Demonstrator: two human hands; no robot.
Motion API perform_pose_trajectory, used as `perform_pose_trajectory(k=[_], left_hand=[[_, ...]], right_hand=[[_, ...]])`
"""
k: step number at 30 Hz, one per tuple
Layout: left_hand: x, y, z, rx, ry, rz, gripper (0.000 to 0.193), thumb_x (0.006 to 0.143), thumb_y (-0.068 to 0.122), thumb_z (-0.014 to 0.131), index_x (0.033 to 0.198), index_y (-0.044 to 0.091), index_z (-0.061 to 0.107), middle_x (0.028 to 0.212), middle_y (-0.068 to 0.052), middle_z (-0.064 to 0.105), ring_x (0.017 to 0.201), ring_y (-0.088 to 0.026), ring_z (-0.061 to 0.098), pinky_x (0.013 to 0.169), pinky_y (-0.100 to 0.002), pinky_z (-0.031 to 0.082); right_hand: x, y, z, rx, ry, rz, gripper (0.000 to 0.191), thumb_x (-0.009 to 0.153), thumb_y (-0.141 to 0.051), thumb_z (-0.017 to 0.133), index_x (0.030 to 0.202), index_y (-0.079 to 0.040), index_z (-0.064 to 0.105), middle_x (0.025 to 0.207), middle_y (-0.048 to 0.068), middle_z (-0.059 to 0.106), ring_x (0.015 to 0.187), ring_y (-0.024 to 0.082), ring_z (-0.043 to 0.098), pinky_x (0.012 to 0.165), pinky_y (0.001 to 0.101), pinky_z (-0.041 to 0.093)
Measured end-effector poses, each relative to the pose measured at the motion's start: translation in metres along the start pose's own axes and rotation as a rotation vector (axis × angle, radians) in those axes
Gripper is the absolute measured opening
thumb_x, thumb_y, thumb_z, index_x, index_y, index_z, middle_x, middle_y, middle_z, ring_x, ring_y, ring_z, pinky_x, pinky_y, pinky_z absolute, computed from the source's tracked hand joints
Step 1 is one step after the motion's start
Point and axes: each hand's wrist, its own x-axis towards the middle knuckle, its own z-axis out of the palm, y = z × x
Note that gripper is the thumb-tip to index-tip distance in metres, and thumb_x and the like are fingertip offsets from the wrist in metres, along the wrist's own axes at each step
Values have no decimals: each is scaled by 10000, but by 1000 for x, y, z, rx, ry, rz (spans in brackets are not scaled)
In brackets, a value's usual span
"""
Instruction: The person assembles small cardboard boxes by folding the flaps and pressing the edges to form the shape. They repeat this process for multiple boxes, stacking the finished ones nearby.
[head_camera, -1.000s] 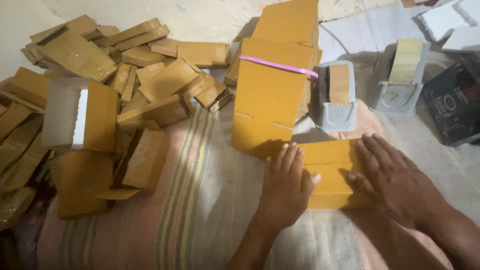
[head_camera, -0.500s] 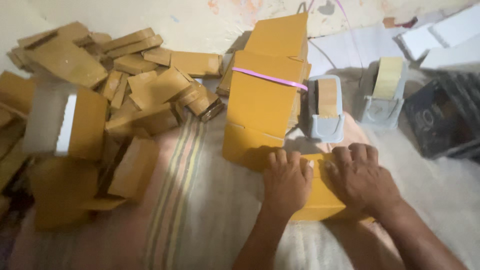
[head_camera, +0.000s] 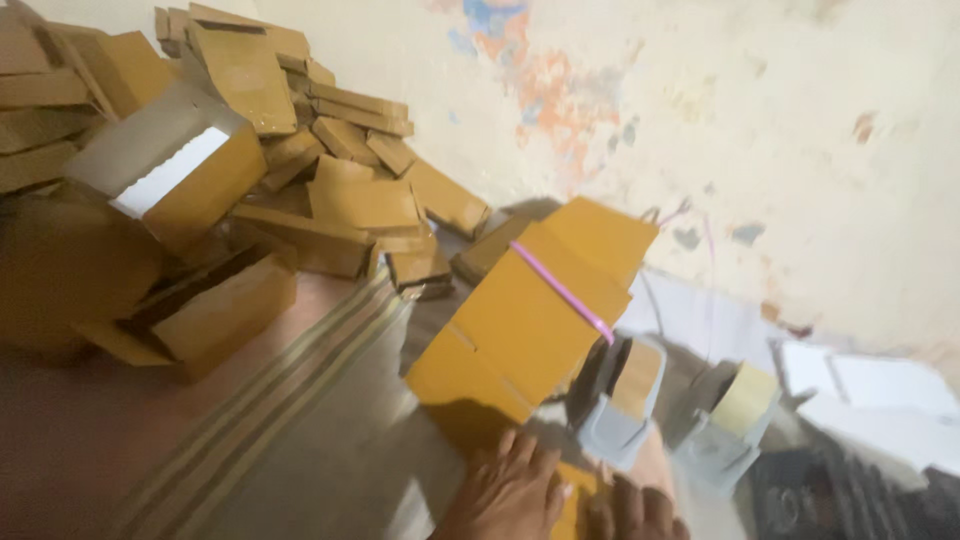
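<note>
1. left hand (head_camera: 510, 490) at the bottom edge, palm down, fingers spread flat; pressing on a small yellow-brown cardboard piece (head_camera: 572, 500) that shows only as a sliver between the two hands.
2. right hand (head_camera: 635, 512) just beside it, cut off by the lower edge; only knuckles and fingertips visible, laid flat on the same cardboard piece; grasping nothing, as far as can be seen.
3. cardboard piece lying on the striped cloth (head_camera: 300, 400), at the near foot of the banded stack, mostly hidden under both hands.
4. stack of flat yellow cartons (head_camera: 520, 320) right behind the hands, tilted away toward the wall, bound across by a pink rubber band (head_camera: 562, 290).
5. grey tape dispenser (head_camera: 620, 400) just right of the stack, holding a brown tape roll; near the right hand.
6. second grey tape dispenser (head_camera: 725, 425) further right, with a paler roll, a little apart from the first.
7. heap of folded brown boxes (head_camera: 300, 140) filling the upper left, piled loosely against the wall, well apart from the hands.
8. one larger box with a white inner face (head_camera: 170, 165) lying tilted on the left side of that heap.
9. open box (head_camera: 215, 305) at the front of the heap, resting on the cloth.
10. white sheets (head_camera: 880, 395) on the right, behind the dispensers, blurred.
11. stained, peeling wall (head_camera: 700, 120) across the upper right.
12. whole view slanted and smeared; fine detail of fingers hard to make out.
</note>
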Motion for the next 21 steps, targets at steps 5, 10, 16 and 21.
perform_pose_trajectory(k=[5,10,16,21], left_hand=[[57,-42,68,231,337,105,446,998,521,619,1281,178,614,1215,-112,521,1233,-335,466,810,-648,463],[65,-44,77,385,753,271,424,993,514,606,1266,190,625,1260,-118,535,1261,-361,469,825,-632,466],[-7,-6,19,48,258,121,537,1000,418,502,1355,17,533,1370,-256,507,1350,-451,391,1074,-615,342],[-17,14,-15,125,296,150,416,1011,371,494,1285,72,588,1381,-263,528,1327,-463,438,984,-642,413]], right_hand=[[35,4,33,-10,-62,-48,406,757,-302,679,1102,-90,662,1109,156,655,891,424,631,638,580,536],[50,-8,0,-8,-184,-113,403,793,-317,650,1146,-122,635,1160,180,638,913,455,622,659,585,536],[24,-15,-93,62,-528,-259,400,838,-334,615,1198,-161,603,1220,209,618,938,492,611,685,590,537],[42,-37,-120,210,-705,336,384,988,-370,495,1290,-136,532,1241,262,575,1009,545,583,795,636,519]])
